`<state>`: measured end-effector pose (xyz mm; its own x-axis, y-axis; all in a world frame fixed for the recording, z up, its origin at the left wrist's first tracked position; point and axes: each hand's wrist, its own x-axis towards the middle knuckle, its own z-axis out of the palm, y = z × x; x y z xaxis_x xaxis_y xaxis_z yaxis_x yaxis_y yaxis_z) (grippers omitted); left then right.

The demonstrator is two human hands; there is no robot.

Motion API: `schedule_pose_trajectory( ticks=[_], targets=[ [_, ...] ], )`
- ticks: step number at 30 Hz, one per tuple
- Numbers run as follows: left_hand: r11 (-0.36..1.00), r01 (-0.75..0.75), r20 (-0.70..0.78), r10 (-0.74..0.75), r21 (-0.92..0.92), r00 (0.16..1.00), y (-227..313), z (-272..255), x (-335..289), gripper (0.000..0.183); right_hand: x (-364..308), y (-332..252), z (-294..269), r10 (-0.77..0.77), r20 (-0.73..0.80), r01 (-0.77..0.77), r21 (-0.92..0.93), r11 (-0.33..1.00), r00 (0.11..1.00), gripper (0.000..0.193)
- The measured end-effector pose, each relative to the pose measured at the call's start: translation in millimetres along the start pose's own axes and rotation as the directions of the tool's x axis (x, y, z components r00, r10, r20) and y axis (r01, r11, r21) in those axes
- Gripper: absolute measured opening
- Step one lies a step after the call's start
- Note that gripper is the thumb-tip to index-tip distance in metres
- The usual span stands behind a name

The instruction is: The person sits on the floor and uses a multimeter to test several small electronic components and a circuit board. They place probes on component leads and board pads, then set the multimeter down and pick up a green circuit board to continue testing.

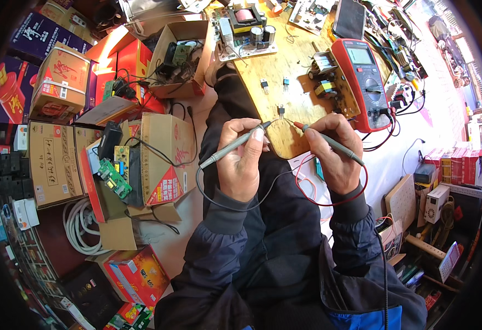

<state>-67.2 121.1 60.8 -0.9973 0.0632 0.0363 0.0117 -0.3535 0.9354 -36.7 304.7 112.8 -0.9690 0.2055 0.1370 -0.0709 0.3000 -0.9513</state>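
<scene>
My left hand (242, 168) is closed around a grey test probe (232, 148) with a black collar, its tip pointing up and right. In my right hand (341, 165) is a second grey test probe (334, 144), red near its tip and angled up and left. Both tips come close to the legs of a small three-legged transistor (281, 109) on the wooden tabletop (252, 66); whether they touch it I cannot tell. Two similar transistors, one black (264, 84) and one with a blue face (286, 82), lie farther back. A red-cased multimeter (360, 82) lies at the right.
A circuit board with transformers (326, 77) sits beside the meter, and a bigger power board (246, 33) stands at the back. Opened cartons (166, 148) with electronics crowd the left. The black lead (219, 206) and red lead (329, 204) loop below my hands.
</scene>
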Motion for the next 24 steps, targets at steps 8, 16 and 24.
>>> schedule_pose_trajectory(
  ticks=[8,16,24],
  targets=[
    [1.000,0.006,0.017,-0.006,-0.021,1.000,-0.4,1.3,-0.2,0.017,-0.5,2.1,1.6,0.021,-0.012,-0.021,0.059,0.998,1.000,0.014],
    [0.999,0.002,0.010,-0.001,-0.040,1.000,-0.7,4.0,-0.6,0.016,-1.5,3.1,1.1,0.044,-0.007,-0.043,0.108,0.993,0.999,0.013],
    [1.000,-0.004,0.011,0.004,-0.030,1.000,-1.3,3.3,-0.6,0.017,-2.4,0.7,1.7,0.059,-0.015,-0.057,0.106,0.993,0.998,0.012]
  ],
)
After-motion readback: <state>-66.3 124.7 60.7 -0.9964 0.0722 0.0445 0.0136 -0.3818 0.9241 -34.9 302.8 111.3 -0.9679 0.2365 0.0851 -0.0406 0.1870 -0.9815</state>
